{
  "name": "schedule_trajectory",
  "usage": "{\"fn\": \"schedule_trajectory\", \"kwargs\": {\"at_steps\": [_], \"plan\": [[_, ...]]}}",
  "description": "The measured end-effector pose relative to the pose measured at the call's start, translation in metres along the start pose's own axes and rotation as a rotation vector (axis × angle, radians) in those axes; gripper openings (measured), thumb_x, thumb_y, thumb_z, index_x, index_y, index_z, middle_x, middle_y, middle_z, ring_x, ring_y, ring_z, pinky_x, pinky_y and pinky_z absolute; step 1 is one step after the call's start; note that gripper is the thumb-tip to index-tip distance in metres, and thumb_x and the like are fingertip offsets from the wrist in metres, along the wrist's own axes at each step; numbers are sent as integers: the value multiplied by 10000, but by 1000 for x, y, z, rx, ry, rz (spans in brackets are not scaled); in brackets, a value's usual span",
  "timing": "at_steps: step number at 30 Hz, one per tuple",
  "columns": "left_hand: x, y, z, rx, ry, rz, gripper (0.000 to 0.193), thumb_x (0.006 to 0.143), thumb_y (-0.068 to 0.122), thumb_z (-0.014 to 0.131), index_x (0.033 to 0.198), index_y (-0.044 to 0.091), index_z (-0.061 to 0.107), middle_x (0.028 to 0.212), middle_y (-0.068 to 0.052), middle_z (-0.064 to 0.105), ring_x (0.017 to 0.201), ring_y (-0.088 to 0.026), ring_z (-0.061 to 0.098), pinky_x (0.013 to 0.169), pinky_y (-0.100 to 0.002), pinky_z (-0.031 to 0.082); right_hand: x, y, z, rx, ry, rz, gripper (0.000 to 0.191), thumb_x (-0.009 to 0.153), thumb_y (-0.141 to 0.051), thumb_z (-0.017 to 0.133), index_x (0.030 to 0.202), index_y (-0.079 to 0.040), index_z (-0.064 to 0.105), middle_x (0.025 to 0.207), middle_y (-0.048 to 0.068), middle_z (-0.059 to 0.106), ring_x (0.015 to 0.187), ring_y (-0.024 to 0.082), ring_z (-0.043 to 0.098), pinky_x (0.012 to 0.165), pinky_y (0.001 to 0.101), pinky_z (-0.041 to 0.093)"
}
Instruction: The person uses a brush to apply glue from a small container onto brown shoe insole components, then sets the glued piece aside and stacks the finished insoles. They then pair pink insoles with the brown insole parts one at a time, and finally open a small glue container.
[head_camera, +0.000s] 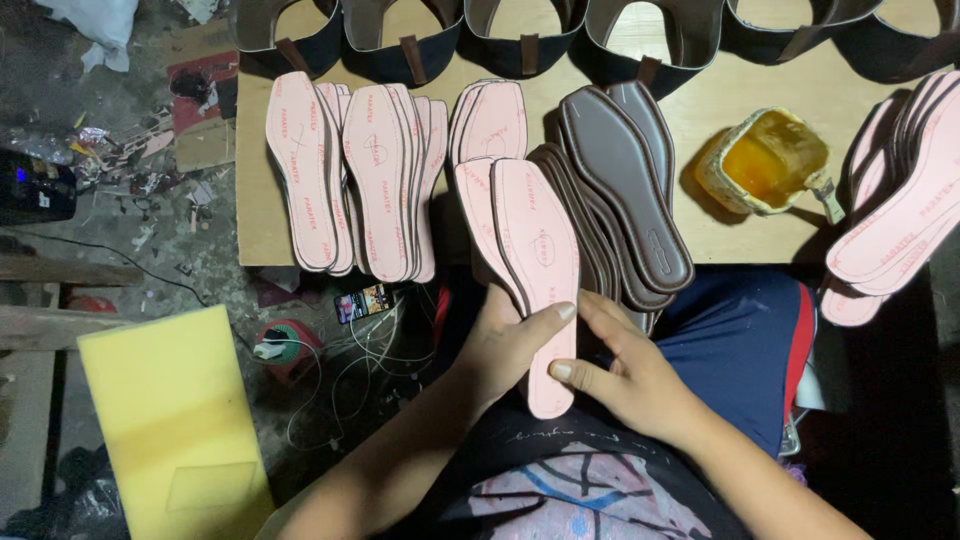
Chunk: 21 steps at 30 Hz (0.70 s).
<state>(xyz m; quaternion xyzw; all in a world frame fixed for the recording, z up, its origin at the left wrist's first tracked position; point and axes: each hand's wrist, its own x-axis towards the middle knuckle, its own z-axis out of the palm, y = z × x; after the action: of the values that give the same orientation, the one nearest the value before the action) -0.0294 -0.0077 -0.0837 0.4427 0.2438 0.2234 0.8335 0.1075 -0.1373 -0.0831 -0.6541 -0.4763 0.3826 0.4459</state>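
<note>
1. Left hand (505, 345) is wrapped around the lower end of a pink insole (538, 270), thumb lying across its face.
2. Right hand (625, 370) pinches the same insole from the other edge, thumb on top.
3. Just beyond the right hand, brown insoles (625, 190) fan out.
4. Further right on the worktop (740, 240) sits a glue tub (765, 160).

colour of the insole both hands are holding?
Pale pink with a thin dark edge and faint red print; the insole shows best in the head view.
</note>
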Motion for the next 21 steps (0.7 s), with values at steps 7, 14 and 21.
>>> {"fn": "schedule_trajectory", "kwargs": {"at_steps": [7,14,21], "plan": [[39,4,-33,440,283,224,555,907,80,699,1379,-61,443,1281,-185,656,1154,-225,654,986,-332,539,2,11,-25,-440,403,-63,501,876,-181,771,1324,-10,626,1409,191,582,1314,346,537,1130,417,399],[79,6,-69,1023,499,377,727,884,229,789,1450,-68,443,1239,-217,566,1101,-314,592,983,-400,497,12,57,-47,-557,574,50,635,927,-255,770,1418,50,507,1374,256,559,1270,405,547,1060,430,447],[46,2,-56,1320,606,730,656,915,191,768,1440,-80,482,1318,-265,528,1197,-429,542,1039,-479,447,17,81,-44,-315,571,251,759,922,-318,769,1466,91,433,1352,280,575,1195,314,581,1013,378,462]]}}
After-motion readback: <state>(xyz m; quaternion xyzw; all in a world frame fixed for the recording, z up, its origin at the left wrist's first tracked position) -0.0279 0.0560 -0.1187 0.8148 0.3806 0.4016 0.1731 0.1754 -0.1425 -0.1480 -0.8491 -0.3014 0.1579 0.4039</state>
